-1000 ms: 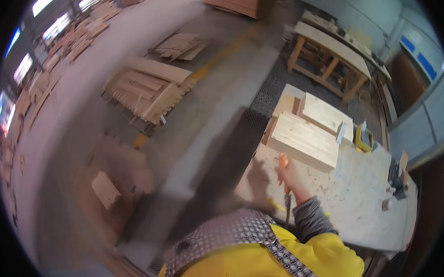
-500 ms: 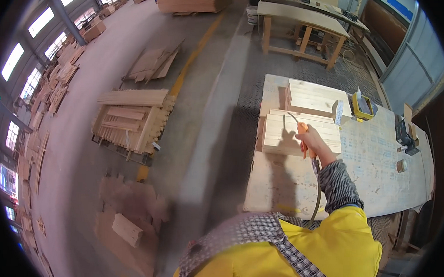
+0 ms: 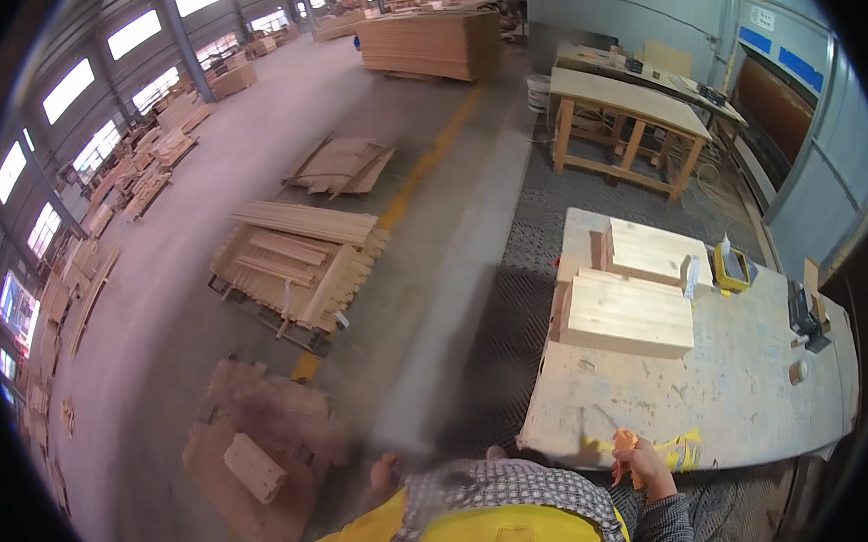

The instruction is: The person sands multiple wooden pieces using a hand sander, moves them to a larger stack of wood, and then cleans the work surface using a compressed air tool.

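Note:
At the near edge of the covered worktable [image 3: 739, 391], my right hand [image 3: 646, 466] is wrapped round an orange air blow gun [image 3: 624, 442]. The gun's thin nozzle points left and away over the tabletop. My left hand [image 3: 384, 470] hangs at the left of my checked apron [image 3: 492, 492], small and blurred, so its fingers cannot be made out. Beyond the blow gun lies a stack of pale wooden boards [image 3: 631, 314]. A second pale wood stack [image 3: 658, 250] sits just behind it.
A yellow tray with a white bottle [image 3: 732, 270], a dark box [image 3: 808, 318] and a small round container [image 3: 798, 371] stand on the table's right side. Farther back is a wooden-legged workbench [image 3: 630, 105]. A slatted timber stack [image 3: 299, 265] rests on the floor at left.
My right hand has drawn back with the blow gun from above the nearer wood stack to the table's near edge. My left hand has come into view, and the whole view has shifted.

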A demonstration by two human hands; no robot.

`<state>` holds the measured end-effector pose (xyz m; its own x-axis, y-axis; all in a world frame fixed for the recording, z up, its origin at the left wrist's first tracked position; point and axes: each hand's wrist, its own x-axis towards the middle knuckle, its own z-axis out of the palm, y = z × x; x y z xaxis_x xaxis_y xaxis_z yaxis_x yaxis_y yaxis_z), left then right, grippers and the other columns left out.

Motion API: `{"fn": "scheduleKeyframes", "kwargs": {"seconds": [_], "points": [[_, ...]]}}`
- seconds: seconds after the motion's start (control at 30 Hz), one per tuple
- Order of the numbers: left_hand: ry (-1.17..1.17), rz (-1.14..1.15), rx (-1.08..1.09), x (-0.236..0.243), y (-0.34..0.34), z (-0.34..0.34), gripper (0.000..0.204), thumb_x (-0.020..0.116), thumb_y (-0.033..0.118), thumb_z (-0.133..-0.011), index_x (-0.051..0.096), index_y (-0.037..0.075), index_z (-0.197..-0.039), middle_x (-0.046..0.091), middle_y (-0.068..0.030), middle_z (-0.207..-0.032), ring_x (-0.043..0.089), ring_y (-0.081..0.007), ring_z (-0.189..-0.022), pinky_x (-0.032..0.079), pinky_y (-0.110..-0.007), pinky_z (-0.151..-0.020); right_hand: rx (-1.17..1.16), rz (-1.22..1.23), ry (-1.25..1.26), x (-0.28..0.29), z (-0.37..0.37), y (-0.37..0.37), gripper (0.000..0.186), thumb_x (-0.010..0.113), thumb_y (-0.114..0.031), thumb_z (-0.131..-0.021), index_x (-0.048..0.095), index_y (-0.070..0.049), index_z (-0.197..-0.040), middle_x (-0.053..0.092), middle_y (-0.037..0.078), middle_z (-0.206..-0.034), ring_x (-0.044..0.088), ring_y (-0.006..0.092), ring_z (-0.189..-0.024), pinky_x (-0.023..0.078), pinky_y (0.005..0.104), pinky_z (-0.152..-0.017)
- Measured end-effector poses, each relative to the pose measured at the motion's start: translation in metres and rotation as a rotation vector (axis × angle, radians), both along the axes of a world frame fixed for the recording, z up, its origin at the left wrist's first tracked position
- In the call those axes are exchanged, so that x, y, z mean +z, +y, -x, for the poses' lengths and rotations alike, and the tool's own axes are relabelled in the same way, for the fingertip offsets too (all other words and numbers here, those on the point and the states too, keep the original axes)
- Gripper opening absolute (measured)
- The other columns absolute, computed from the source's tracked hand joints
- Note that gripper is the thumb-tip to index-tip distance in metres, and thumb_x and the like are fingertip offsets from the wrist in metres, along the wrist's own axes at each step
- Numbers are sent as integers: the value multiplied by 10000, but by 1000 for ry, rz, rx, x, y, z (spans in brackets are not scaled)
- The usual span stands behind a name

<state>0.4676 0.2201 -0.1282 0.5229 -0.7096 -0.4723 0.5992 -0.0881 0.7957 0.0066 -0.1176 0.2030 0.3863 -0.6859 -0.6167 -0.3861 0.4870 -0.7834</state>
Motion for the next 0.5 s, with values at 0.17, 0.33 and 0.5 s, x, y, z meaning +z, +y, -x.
{"fn": "scheduleKeyframes", "kwargs": {"seconds": [0.17,0.33,0.5], "points": [[242,68,-83,9,-10,-16,99,501,128,-882,539,36,-879,575,-84,-841,588,-224,-738,485,-369,-642,-253,26,18,9,7,64,303,577,-10,-774,528,-6,-1073,550,78,-677,571,197,-524,477,341,-485],[-271,-228,-542,88,-25,-18,222,467,179,-932,572,4,-1022,622,-136,-942,649,-227,-804,518,-373,-738,-572,126,-39,9,25,124,369,575,-18,-760,504,8,-1122,541,78,-698,563,186,-517,472,308,-451],[-1222,-194,-919,46,-10,-29,225,479,192,-934,586,27,-1043,636,-169,-974,653,-234,-760,523,-344,-741,-471,355,153,-39,68,175,256,565,-78,-785,521,-23,-1031,549,27,-614,542,155,-463,405,276,-423]]}}
